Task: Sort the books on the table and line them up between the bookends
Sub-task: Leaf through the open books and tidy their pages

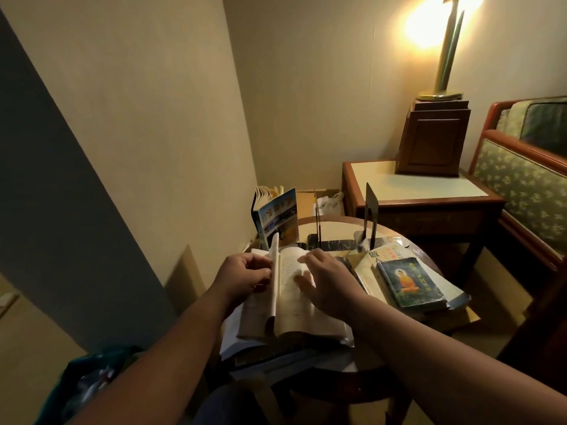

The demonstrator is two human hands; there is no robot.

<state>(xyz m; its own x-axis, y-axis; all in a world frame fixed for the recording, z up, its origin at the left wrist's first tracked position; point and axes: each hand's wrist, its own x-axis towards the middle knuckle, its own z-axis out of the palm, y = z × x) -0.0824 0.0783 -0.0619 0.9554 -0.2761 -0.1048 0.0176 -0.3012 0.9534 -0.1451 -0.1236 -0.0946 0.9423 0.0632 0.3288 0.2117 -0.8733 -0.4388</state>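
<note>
Open book (294,299) is lying on top of a pile (260,348) at the near edge of the round counter (337,228). The left hand (245,277) is pinching a few pages upright, so that grip is closed on paper, while the right hand (325,280) is pressing flat on the right page, fingers spread wide. The print is coming out too small to read. The left bookend (317,223) and right bookend (371,207) are standing at the back, with a standing book (276,219) fanning open just left of them. On the right, a blue book (408,283) with an orange seated figure is sitting on a pale book (376,256) showing "做". A lamp (448,56) is glowing behind.
</note>
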